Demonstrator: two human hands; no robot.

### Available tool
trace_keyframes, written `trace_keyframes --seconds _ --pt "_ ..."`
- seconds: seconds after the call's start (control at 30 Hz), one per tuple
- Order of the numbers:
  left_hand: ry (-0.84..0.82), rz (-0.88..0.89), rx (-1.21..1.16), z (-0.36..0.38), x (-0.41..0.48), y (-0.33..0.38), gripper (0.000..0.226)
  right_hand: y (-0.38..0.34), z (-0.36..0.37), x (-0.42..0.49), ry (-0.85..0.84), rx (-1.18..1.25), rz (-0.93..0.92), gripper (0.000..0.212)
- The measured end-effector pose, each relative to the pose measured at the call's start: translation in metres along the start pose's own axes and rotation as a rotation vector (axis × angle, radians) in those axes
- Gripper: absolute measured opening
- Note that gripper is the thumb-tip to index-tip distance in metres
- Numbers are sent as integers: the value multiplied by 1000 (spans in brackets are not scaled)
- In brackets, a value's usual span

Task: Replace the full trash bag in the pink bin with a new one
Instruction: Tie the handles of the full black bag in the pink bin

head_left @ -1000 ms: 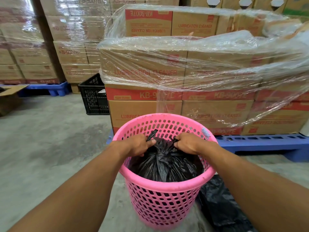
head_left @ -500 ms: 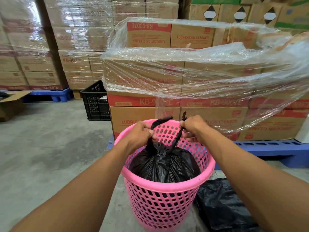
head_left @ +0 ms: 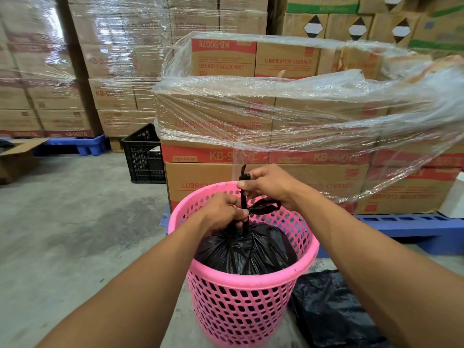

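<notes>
Left hand (head_left: 221, 213): fingers closed tight around the gathered neck of the full black trash bag (head_left: 244, 249), just above the bulk of the bag. Right hand (head_left: 270, 184): higher and slightly farther from the camera, pinched shut on a twisted black strand (head_left: 243, 194) of the bag that runs straight up from the left fist; its tip sticks out above the fingers. A 2nd strand (head_left: 265, 206) loops off to the right below the right wrist.

Bag sits inside the pink bin (head_left: 241, 305), filling it nearly to the rim. Bin stands on a concrete floor (head_left: 62, 234). Flat black bag (head_left: 329, 310) lies on the floor just beside the bin, at right.

Behind: film-wrapped cartons (head_left: 288, 116) on a blue pallet (head_left: 414, 227); black crate (head_left: 144, 156) at left.
</notes>
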State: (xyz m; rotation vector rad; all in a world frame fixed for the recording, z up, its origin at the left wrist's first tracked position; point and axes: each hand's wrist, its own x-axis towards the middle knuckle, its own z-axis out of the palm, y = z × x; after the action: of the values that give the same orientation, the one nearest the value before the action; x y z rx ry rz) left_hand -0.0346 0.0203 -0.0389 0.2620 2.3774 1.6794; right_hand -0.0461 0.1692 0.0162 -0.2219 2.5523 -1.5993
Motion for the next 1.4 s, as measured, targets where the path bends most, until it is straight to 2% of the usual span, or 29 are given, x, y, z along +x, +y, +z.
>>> trace_keyframes --seconds 0.1,0.23,0.3,0.43,0.57,0.7,0.77,0.87,0.93,0.97,1.0,1.07,1.13,1.23,1.3,1.4 --pt "-8 -8 4 -1 2 -2 13 3 -7 -1 -5 -5 51 11" --pt "56 -18 11 -3 3 -6 3 9 -12 -6 -86 -128 186 9" --pt "86 -14 55 -4 4 -7 12 14 -10 -8 -135 -103 244 11" --pt "49 -8 89 -3 3 -6 6 21 -15 -5 -13 47 279 17" --pt "35 -3 154 -3 6 -11 20 22 -21 -2 82 136 274 21" --pt "35 -12 243 -6 12 -21 19 25 -27 1 136 153 287 20" --pt "32 -33 267 -7 14 -25 21 33 -30 4 152 41 322 18" --pt "24 -66 269 -7 17 -32 30 45 -26 0 15 -457 397 10" --pt "37 -71 264 -8 18 -34 30 47 -20 -4 -15 -803 308 10" --pt "48 -74 259 -9 18 -35 30 43 -16 -5 15 -878 209 9" --pt "62 -81 251 -11 19 -37 31 39 -13 -6 48 -881 110 8" --pt "80 -85 241 -15 17 -38 33 33 -7 -5 66 -782 -26 19" --pt "95 -89 235 -16 15 -39 38 34 3 -4 -30 -758 -96 34" --pt "102 -100 180 -15 14 -39 45 47 18 3 -137 -878 -143 52" --pt "84 -107 162 -15 13 -38 46 54 21 5 -125 -936 -164 47" --pt "70 -119 173 -15 12 -35 43 52 21 1 -101 -946 -189 19"
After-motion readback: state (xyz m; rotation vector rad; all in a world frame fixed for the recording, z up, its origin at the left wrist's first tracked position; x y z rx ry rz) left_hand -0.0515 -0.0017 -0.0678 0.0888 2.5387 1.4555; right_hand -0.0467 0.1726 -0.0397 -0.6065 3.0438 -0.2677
